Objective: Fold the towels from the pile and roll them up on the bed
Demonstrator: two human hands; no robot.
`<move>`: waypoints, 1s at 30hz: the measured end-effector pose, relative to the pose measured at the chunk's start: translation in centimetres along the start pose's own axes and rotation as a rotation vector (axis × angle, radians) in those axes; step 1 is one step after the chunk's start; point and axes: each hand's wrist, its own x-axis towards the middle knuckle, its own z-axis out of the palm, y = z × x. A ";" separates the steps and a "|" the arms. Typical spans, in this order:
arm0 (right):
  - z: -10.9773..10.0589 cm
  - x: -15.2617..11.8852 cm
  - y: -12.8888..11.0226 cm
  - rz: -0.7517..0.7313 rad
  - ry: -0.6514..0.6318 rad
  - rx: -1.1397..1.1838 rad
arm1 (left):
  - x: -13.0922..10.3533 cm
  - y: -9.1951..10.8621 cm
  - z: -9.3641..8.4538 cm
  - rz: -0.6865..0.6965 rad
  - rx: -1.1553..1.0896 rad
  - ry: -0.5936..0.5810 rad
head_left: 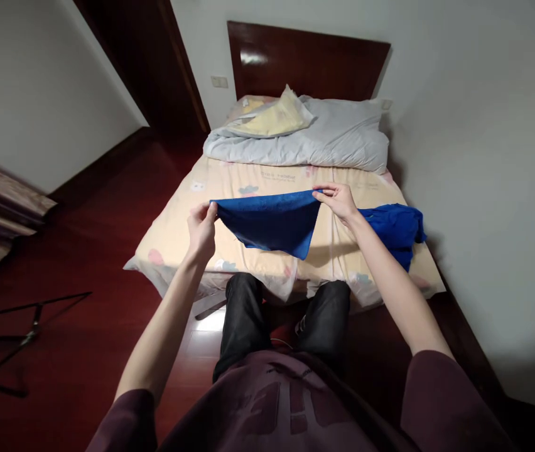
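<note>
Above the near half of the bed (178, 216), I hold a blue cloth (272, 220) stretched between both hands.

My left hand (202, 231) pinches one upper corner and my right hand (336, 202) the other, thumbs against fingers, each nearly closed; gripping it at the ends seems to be what keeps the top edge straight while the rest hangs loose. To the right, another blue cloth (392, 229) lies crumpled on the patterned sheet, partly behind my forearm, probably set aside there to leave me room in the middle. At the far end the grey quilt (343, 135) is bunched up near the headboard (305, 63) with a pale yellow piece of fabric (279, 118) on top, perhaps pushed up to free the flat part.
</note>
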 end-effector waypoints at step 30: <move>-6.1 -16.1 -4.9 0.113 0.327 0.033 | -5.3 6.9 2.0 -0.098 -0.006 -0.304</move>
